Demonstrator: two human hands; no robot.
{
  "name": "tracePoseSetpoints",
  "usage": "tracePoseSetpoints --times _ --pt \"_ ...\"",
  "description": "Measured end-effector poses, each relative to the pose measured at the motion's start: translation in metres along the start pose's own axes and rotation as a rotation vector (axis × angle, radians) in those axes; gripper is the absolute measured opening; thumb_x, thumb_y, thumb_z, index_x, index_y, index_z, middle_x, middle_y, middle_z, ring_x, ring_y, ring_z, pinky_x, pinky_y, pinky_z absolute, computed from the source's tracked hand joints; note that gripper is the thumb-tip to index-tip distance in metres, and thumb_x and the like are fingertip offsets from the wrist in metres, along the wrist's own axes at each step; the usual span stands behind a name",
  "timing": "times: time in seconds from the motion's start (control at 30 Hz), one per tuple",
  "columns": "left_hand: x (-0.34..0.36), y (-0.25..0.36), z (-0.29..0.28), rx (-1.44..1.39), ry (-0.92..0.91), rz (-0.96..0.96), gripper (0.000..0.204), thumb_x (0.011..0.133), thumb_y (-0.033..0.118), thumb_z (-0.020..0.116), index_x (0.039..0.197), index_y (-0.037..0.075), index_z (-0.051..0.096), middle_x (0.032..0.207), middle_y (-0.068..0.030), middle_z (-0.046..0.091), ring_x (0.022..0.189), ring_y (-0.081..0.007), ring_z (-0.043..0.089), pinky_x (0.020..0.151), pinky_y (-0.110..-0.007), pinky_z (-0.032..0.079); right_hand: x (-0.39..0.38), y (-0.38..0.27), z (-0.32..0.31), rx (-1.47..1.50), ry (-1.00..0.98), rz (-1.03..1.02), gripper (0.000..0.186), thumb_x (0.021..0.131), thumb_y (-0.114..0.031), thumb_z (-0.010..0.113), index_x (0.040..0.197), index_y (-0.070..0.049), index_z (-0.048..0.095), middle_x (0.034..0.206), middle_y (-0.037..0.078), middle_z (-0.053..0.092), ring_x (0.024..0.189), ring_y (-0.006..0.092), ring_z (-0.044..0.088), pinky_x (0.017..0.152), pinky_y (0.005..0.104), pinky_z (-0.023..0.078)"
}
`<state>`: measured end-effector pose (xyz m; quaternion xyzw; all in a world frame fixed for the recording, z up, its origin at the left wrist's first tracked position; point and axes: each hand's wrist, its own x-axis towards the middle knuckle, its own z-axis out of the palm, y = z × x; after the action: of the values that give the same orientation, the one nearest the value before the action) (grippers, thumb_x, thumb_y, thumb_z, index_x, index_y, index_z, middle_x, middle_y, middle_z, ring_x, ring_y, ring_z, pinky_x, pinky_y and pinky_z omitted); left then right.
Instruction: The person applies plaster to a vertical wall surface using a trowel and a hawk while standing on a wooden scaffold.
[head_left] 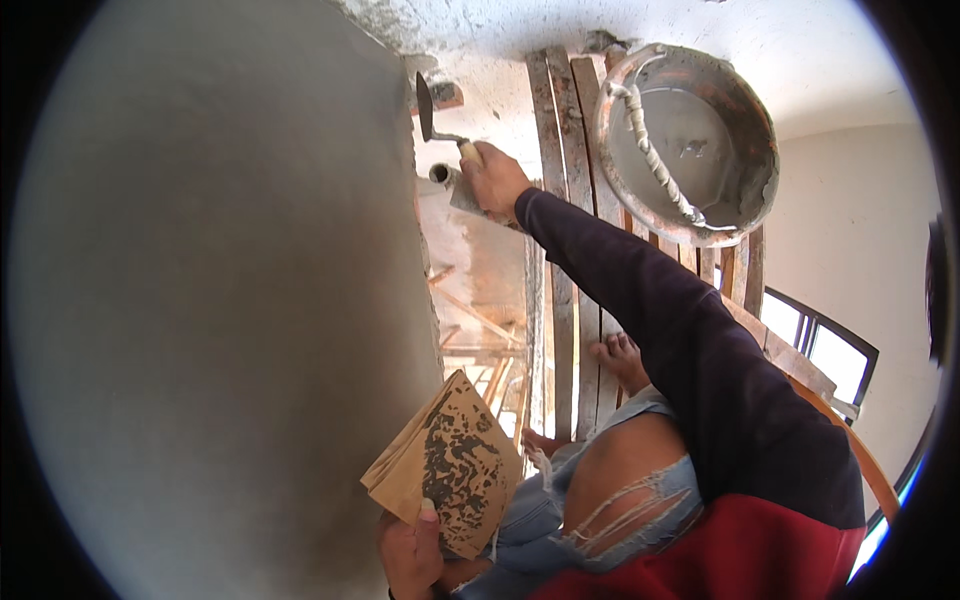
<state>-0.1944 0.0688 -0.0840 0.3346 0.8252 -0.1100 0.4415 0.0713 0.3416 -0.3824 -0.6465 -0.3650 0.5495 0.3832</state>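
My right hand point(495, 183) reaches forward along the wall's edge, its fingers closed round the pale handle of a small trowel point(426, 108). The trowel's dark blade points away from me and is seen nearly edge-on. Below that hand shows a flat grey plate point(468, 197); I cannot tell whether the hand holds it too. Low in the view, my left hand point(412, 552) grips a folded piece of brown cardboard point(470, 470), thumb on top. Dark grey patches cover the cardboard's face. A smooth grey plastered wall point(220, 300) fills the left side, close to both hands.
A mortar-crusted bucket point(765, 165) with wet grey mix and a wrapped handle point(655, 160) stands on wooden planks point(562, 330) at the far right. My bare foot point(622, 362) rests on the planks. Gaps beside them show a lower level with timber. A window point(820, 340) lies right.
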Motion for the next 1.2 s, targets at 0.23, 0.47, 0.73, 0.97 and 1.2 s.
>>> tracePoseSetpoints --times 0.23,0.47,0.73,0.97,1.2 --pt "0.007 -0.012 0.007 0.176 0.286 0.533 0.061 0.099 0.053 0.050 0.106 -0.006 0.064 0.090 -0.0174 0.068 0.079 -0.0252 0.063 0.068 -0.037 0.051 0.018 0.007 0.000 0.047 -0.041 -0.043 0.036 0.097 -0.032 0.049 0.114 0.000 0.053 0.091 0.020 0.067 0.071 0.0325 0.069 0.060 0.0428 0.057" --pt "0.001 -0.007 0.014 0.170 0.230 0.650 0.043 0.102 0.033 0.047 0.099 -0.007 0.062 0.088 -0.0120 0.067 0.079 -0.0209 0.061 0.071 -0.035 0.048 -0.013 -0.004 -0.013 0.224 -0.076 -0.020 0.028 0.095 -0.026 0.046 0.109 -0.003 0.053 0.084 0.015 0.064 0.055 0.0229 0.061 0.047 0.0385 0.052" --pt "0.008 -0.008 0.028 0.061 0.365 0.836 0.044 0.099 0.031 0.052 0.077 -0.006 0.058 0.065 -0.0157 0.060 0.058 -0.0315 0.057 0.058 -0.038 0.043 -0.015 0.005 -0.013 0.208 -0.042 -0.133 0.025 0.097 -0.024 0.047 0.111 -0.004 0.053 0.078 0.011 0.061 0.054 0.0205 0.060 0.046 0.0364 0.051" --pt "0.010 -0.023 0.018 0.043 0.276 0.767 0.040 0.100 0.029 0.051 0.094 -0.008 0.064 0.084 -0.0088 0.070 0.075 -0.0156 0.062 0.070 -0.030 0.047 -0.009 0.001 -0.004 0.187 -0.014 -0.145 0.023 0.097 -0.022 0.049 0.110 -0.004 0.054 0.078 0.014 0.062 0.055 0.0236 0.061 0.048 0.0374 0.050" --pt "0.010 -0.022 0.016 0.078 0.269 0.766 0.040 0.100 0.029 0.051 0.096 -0.009 0.064 0.088 -0.0104 0.070 0.080 -0.0173 0.062 0.074 -0.032 0.048 0.009 0.010 -0.002 0.071 0.056 -0.231 0.027 0.096 -0.023 0.048 0.114 -0.004 0.052 0.088 0.024 0.067 0.063 0.0345 0.068 0.056 0.0439 0.056"
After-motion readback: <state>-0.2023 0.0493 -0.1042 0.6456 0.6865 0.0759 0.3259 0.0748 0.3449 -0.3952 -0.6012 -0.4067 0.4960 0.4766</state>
